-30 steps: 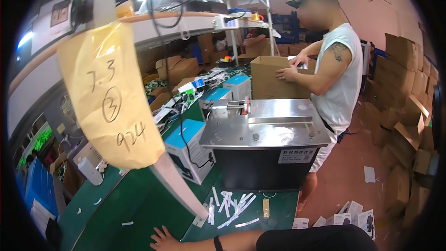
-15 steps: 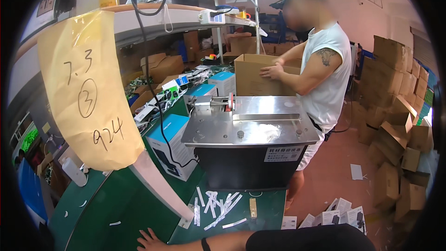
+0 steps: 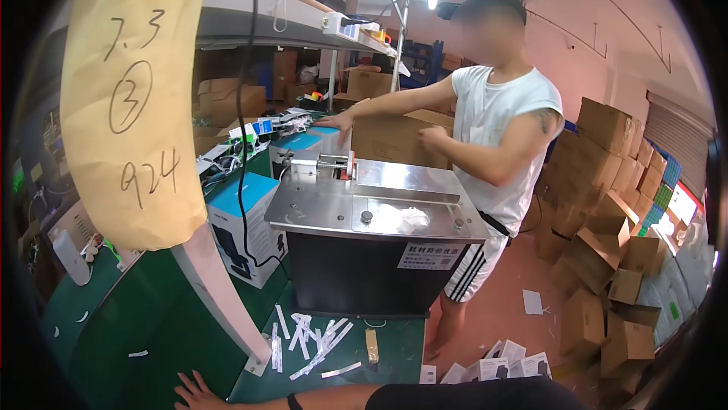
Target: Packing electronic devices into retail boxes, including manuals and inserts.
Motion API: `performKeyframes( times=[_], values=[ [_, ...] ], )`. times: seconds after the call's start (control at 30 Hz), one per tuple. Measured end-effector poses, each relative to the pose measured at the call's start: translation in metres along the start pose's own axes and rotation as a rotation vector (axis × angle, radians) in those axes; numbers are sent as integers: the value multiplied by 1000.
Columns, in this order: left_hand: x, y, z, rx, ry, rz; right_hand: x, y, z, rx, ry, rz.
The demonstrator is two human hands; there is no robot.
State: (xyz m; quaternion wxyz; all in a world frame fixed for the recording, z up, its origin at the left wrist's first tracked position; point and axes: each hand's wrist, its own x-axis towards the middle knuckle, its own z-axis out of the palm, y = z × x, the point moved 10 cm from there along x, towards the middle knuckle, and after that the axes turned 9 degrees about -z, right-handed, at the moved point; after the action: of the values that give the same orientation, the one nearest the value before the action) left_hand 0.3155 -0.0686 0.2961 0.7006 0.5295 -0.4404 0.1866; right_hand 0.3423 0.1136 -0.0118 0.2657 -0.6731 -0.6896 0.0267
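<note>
Here's the right hand (image 3: 201, 393), low down, fingers spread on the green table (image 3: 163, 311)! Just past it, beside the post (image 3: 221, 296), white strips (image 3: 303, 334) lie scattered before the steel-topped machine (image 3: 356, 273); farther off, a co-worker (image 3: 504, 125) stands at a carton (image 3: 390, 143), one arm outstretched.

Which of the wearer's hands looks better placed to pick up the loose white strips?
Probably the right hand: it is spread, empty, over the green tabletop, left of the white strips, and its forearm passes just below them in the picture. The left hand is out of view.
</note>
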Motion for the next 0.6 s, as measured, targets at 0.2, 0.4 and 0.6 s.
performKeyframes(
  times=[0.2,0.4,0.6],
  values=[
    [-1,-2,0,-34,-4,-2,-5,3,-2,-42,10,5],
    [-7,-1,-2,-46,-6,1,-1,-3,0,-5,45,-27],
    [-9,-3,-3,-88,-23,9,-1,4,-1,-8,46,-8]
  ],
)
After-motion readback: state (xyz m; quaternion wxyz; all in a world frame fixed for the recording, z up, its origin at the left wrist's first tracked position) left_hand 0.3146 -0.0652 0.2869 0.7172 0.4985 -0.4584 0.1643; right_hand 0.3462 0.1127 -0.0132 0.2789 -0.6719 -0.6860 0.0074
